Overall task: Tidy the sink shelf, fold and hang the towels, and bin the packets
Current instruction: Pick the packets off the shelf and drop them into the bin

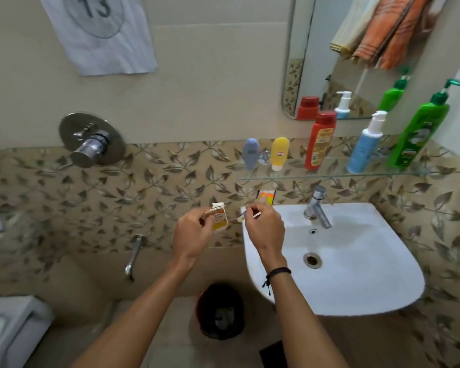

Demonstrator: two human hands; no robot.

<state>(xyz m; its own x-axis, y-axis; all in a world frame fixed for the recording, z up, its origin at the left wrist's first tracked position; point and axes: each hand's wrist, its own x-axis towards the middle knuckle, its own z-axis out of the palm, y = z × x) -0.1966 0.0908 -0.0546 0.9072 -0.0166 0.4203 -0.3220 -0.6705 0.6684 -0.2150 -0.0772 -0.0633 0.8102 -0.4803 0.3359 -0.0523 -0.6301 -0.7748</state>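
My left hand (193,236) grips a small yellow and white packet (219,217) left of the sink. My right hand (264,227) pinches a thin small packet (243,215) at the sink's back left corner. Another orange and yellow packet (266,197) leans against the wall behind my right hand. On the glass shelf (316,177) stand a grey-blue tube (251,153), a yellow tube (279,153), a red bottle (320,140), a blue pump bottle (365,146) and a green pump bottle (420,134). Orange and cream towels (383,30) hang at the top right.
A dark bin (220,312) with a black liner stands on the floor below my hands, left of the white sink (356,274). The sink tap (318,205) is at the basin's back. A shower mixer (92,140) and spout (134,253) are on the left wall. A mirror (343,57) hangs above the shelf.
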